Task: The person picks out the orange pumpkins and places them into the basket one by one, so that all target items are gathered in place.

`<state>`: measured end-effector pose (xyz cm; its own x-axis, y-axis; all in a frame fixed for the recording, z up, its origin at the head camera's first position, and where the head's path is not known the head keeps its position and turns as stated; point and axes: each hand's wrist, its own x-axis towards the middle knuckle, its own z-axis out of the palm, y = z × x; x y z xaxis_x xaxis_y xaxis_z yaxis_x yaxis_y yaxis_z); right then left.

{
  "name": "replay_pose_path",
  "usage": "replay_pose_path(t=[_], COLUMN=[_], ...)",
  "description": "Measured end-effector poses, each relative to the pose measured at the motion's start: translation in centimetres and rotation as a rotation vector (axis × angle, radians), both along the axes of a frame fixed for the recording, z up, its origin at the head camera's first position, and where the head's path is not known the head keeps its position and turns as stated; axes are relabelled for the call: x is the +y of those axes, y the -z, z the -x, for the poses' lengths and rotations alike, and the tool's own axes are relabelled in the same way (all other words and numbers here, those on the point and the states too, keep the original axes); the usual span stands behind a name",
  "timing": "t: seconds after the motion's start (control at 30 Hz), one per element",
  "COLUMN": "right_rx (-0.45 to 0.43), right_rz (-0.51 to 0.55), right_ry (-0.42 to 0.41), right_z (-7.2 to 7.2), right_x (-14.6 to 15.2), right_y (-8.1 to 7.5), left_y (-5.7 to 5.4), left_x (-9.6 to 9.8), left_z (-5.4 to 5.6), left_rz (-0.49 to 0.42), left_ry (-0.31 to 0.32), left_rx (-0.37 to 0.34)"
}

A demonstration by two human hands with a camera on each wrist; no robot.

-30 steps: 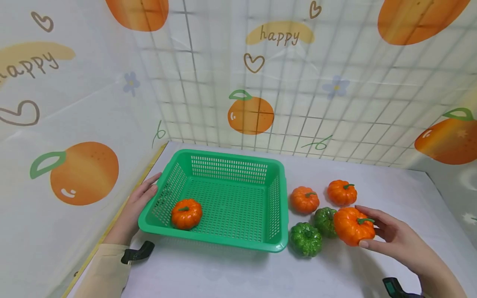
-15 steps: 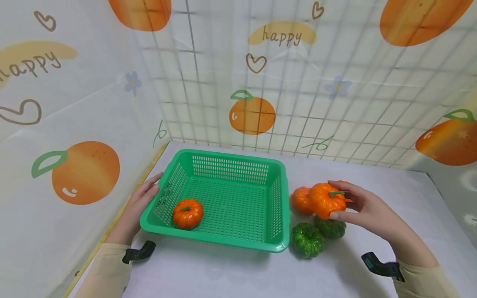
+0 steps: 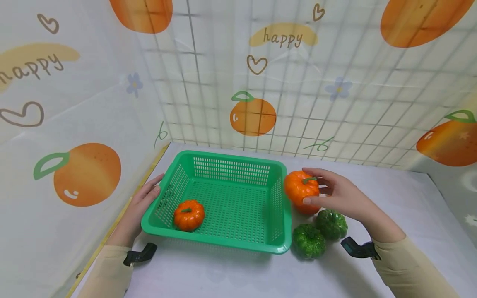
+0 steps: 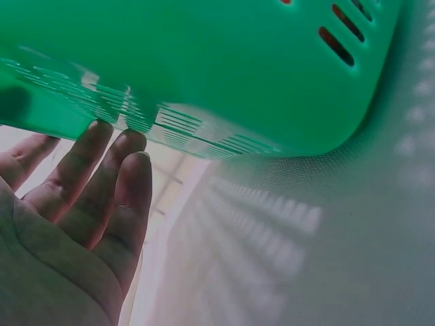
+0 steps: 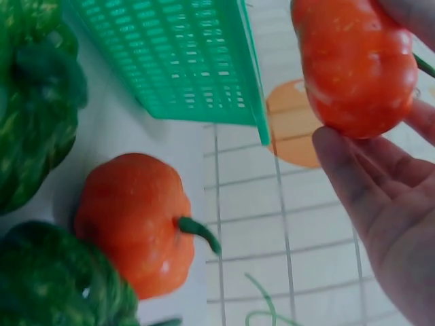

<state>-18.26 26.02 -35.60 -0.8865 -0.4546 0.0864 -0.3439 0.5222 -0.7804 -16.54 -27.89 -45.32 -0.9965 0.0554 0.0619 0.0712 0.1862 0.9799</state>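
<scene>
My right hand [image 3: 344, 198] grips a small orange toy pumpkin [image 3: 299, 185] with a green stem, thumb on the near side and fingers on the far side. It hangs raised beside the right rim of a green plastic basket [image 3: 238, 246]. My left hand [image 3: 136, 209] rests its extended fingers against the basket's left side; in the left wrist view the fingertips [image 4: 136, 139] meet the slotted wall. Inside the basket, at its near left, sits another orange pumpkin [image 3: 189, 215]. Partly covered by the held pumpkin is a further orange pumpkin [image 3: 308, 209], lying on the table.
Two dark green pumpkins [image 3: 309, 241] [image 3: 331, 224] lie right of the basket, close together. The white table [image 3: 208, 277] backs onto a wire grid [image 3: 298, 136] behind a printed sheet. Another printed sheet [image 3: 85, 124] rises along the left edge.
My right hand has carried the orange pumpkin leftward and up, from the right of the green pumpkins to the basket's right rim. My left hand stays at the basket's side.
</scene>
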Motion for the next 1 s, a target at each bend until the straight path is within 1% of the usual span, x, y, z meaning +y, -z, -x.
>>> replay_pose_path(t=[0.2,0.33,0.43,0.57,0.73,1.0], right_rx=[0.055,0.030,0.029,0.059,0.096,0.111], right_rz=[-0.032,-0.034,-0.044,-0.077,-0.094,-0.128], right_ry=[-0.039,-0.044,-0.069,-0.114,-0.143,-0.177], right_z=[1.1,2.1,2.8,3.5,4.4,6.0], right_x=[-1.8,-3.5,-5.1,-7.1,-9.3,-12.6], right_y=[-0.5,-1.1,-1.4,-1.7,-2.1,-2.1], left_y=[0.1,0.0,0.0,0.0,0.1,0.1], left_x=[0.1,0.1,0.1,0.1,0.1,0.1], left_z=[0.0,0.0,0.0,-0.1,-0.1,-0.1], left_rz=[-0.012,-0.009,-0.011,-0.014,-0.005,-0.002], left_ry=[0.004,0.001,-0.002,-0.005,-0.013,-0.013], left_rx=[-0.001,-0.012,-0.017,-0.021,-0.026,-0.013])
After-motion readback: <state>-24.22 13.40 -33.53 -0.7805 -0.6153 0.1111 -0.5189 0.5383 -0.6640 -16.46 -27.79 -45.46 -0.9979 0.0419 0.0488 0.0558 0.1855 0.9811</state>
